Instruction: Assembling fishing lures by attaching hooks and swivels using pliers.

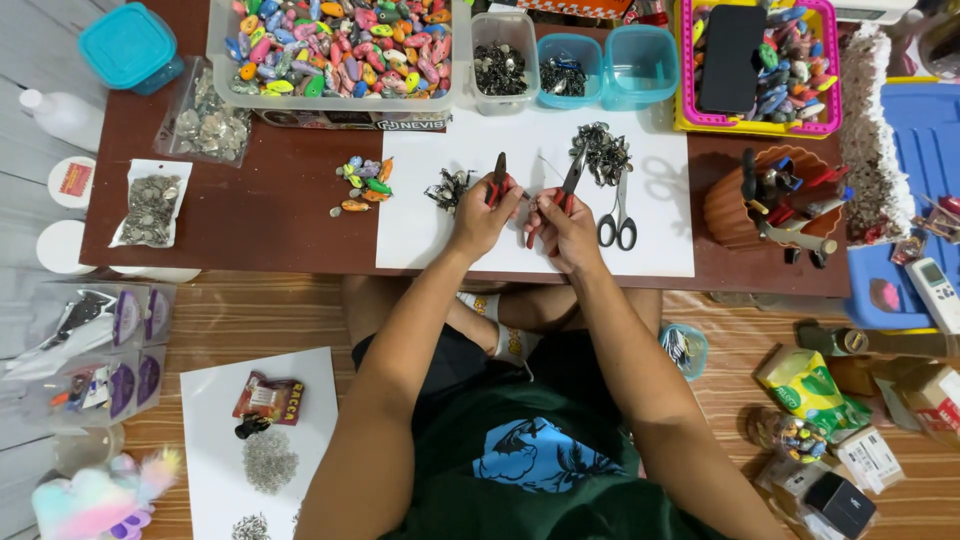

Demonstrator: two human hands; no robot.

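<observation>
Brown tabletop (pixel 270 215), filling the upper half of the frame, seen from above. A white sheet (pixel 655 235) covers its centre and serves as the work surface. At the upper centre stands a clear bin (pixel 222 60) heaped with small multicoloured lures; to its right, 3 smaller tubs hold dark metal parts, and a pink basket (pixel 682 70) in the upper right carries a black phone. A teal-lidded box (pixel 130 45) sits in the upper left, with 2 clear bags of silvery pieces below it. An orange ribbed pot (pixel 722 212) of tools stands at the right edge.

At the centre of the sheet, the left hand (pixel 483 218) is closed round red-handled pliers (pixel 499 172), tips pointing to the top of the frame. The right hand (pixel 565 228), just beside it, grips a 2nd pair of pliers (pixel 573 175) in the same way. Whatever small part lies between the hands cannot be made out. Scissors (pixel 618 215) lie just right of the right hand; a dark pile of metal hooks (pixel 601 150) lies above them, a smaller cluster (pixel 448 188) left of the left hand, and a few loose lures (pixel 365 182) farther left.
</observation>
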